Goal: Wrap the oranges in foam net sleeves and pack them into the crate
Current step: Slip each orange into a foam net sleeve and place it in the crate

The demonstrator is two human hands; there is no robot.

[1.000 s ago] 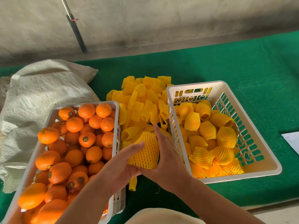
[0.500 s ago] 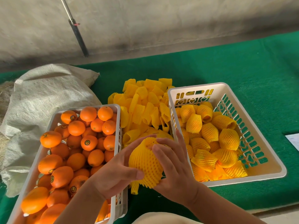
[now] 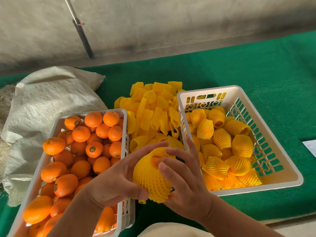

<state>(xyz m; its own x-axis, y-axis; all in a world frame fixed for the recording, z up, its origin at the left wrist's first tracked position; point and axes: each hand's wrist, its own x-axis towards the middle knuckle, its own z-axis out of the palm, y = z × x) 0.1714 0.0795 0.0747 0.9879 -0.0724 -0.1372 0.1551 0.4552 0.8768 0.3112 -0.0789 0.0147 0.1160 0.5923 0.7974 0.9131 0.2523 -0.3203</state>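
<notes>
Both my hands hold one orange in a yellow foam net sleeve point(image 3: 150, 178) above the gap between the two crates. My left hand point(image 3: 116, 182) cups it from the left with the thumb underneath. My right hand point(image 3: 186, 182) grips it from the right, fingers over the sleeve's open top, where a bit of orange peel shows. The left white crate point(image 3: 124, 168) is full of bare oranges point(image 3: 82, 134). The right white crate point(image 3: 239, 89) holds several sleeved oranges point(image 3: 242, 145). A pile of empty yellow sleeves point(image 3: 153, 108) lies between the crates.
A green cloth point(image 3: 239, 65) covers the table. A crumpled white woven sack point(image 3: 42, 100) lies at the left behind the orange crate. A white sheet of paper point(image 3: 310, 146) sits at the right edge. A grey wall and a dark pole point(image 3: 82, 35) stand behind.
The sleeve has been worked down around the orange. My hands have turned it, and my right fingers have moved from the side onto the sleeve's open top.
</notes>
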